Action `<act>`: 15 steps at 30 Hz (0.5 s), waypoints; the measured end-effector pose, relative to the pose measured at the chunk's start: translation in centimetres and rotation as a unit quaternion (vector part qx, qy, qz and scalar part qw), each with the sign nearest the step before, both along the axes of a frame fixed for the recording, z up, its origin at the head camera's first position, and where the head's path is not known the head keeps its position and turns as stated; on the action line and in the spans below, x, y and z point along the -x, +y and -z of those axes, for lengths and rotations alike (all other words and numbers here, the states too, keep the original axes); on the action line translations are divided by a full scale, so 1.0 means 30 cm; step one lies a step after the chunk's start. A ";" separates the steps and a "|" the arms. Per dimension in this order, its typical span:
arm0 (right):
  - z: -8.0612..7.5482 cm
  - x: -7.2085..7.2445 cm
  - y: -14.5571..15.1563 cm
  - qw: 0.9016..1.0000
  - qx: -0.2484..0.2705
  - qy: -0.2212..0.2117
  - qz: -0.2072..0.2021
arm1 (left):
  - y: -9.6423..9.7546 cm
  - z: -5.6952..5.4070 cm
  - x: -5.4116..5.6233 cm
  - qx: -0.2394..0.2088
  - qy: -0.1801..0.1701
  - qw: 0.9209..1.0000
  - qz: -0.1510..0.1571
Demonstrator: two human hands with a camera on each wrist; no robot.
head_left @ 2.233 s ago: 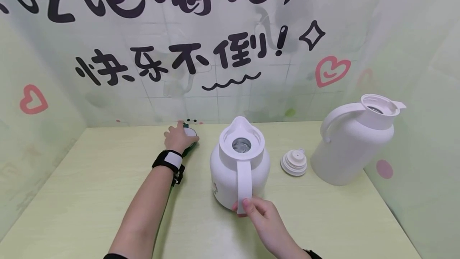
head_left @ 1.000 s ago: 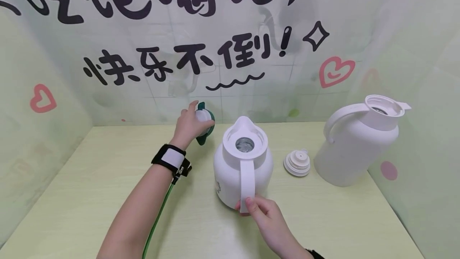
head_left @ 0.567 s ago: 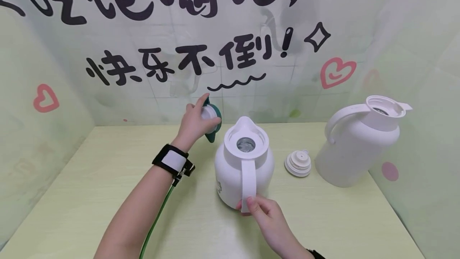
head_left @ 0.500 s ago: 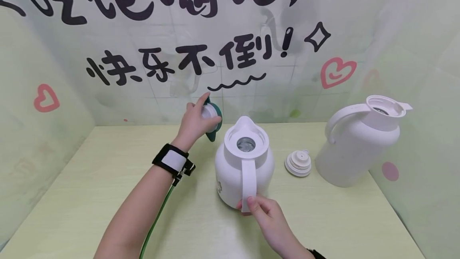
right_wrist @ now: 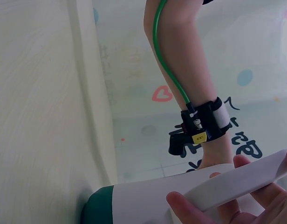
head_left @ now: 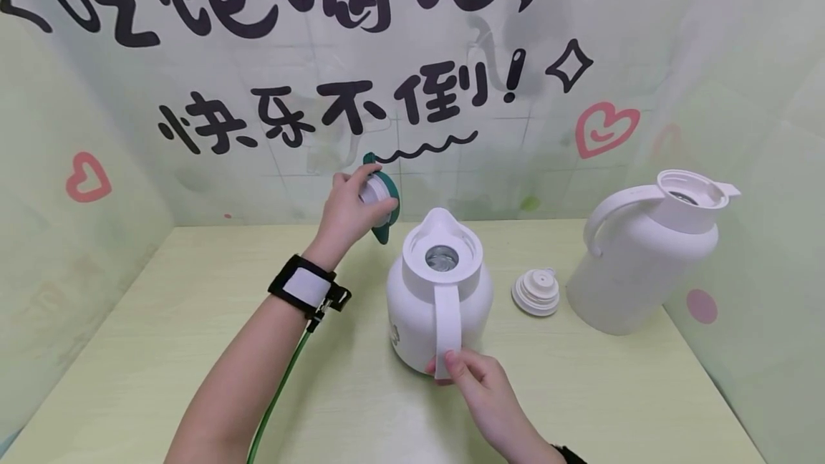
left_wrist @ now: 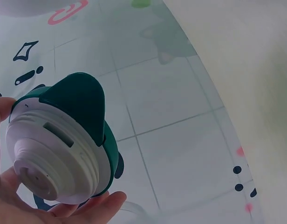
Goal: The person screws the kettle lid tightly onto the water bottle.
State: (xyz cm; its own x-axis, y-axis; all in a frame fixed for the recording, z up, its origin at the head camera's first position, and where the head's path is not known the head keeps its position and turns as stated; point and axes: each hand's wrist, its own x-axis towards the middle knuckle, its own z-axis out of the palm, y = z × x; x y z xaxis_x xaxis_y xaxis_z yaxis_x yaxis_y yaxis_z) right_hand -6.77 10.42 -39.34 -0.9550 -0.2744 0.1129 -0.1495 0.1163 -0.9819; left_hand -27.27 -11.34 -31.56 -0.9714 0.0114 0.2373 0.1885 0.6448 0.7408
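My left hand holds a green-and-white jug lid above the back of the table, tilted on its side. In the left wrist view the lid shows its stepped white threaded stopper and green tabs, with fingers and thumb around its rim. A white thermos jug stands upright in the middle, uncovered, its spout pointing to the back wall. My right hand grips the lower part of that jug's handle. The right wrist view shows a green base on the jug.
A second white jug, also uncovered, stands at the right by the side wall. Between the two jugs lies a white stopper on the table. A printed wall closes off the back. A green cable trails from the left wrist.
The left hand has lifted the green-and-white lid off the table at the back and brought it up and right, closer to the middle jug. The right hand stays on the handle.
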 end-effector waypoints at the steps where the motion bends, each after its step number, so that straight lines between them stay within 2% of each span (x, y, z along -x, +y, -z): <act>1: 0.000 0.000 0.000 1.000 0.001 0.000 0.000 | 0.001 -0.002 -0.001 0.000 0.002 1.000 0.001; 15: 0.002 0.000 0.002 1.000 0.001 -0.006 0.003 | 0.021 -0.041 -0.024 -0.026 0.035 0.999 0.004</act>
